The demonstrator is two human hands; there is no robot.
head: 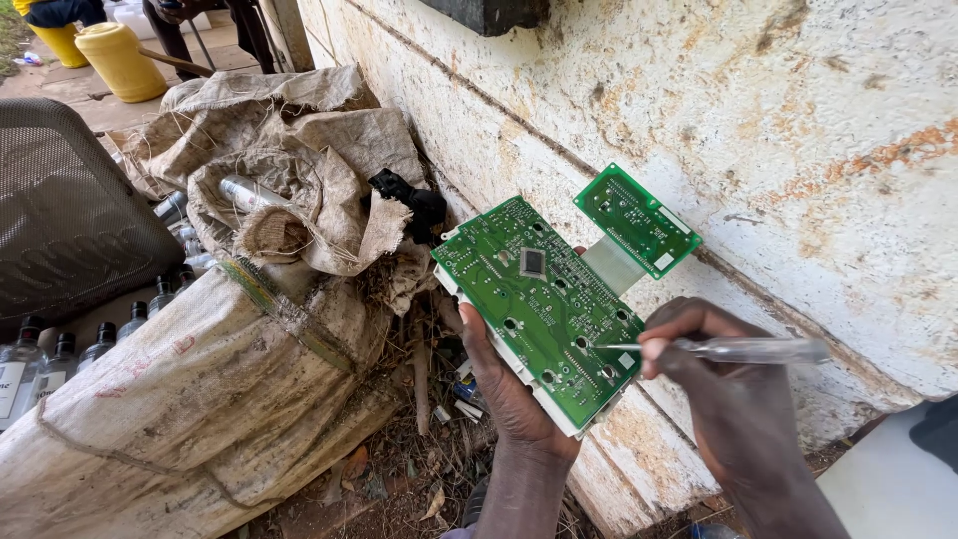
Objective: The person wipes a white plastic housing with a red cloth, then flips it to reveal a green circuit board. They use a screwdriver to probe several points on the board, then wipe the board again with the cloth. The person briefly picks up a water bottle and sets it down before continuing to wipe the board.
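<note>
We hold big green circuit board [539, 304], flat, shiny, dotted with holes, in left hand [504, 384]; fingers curl under its lower edge. Small green board [637, 220] hangs off its top corner by pale flat ribbon [611, 265]. Right hand [723, 394] pinches clear-handled screwdriver [738, 349], thin metal tip touching big board. Rough tan sacks [230, 329] sit left, by chipped white wall [798, 150].

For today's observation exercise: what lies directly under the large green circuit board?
Under the large green circuit board sits a white frame edging its lower side, and the left hand supports it from below. Most of the palm and whatever is on the board's underside stay covered.
</note>
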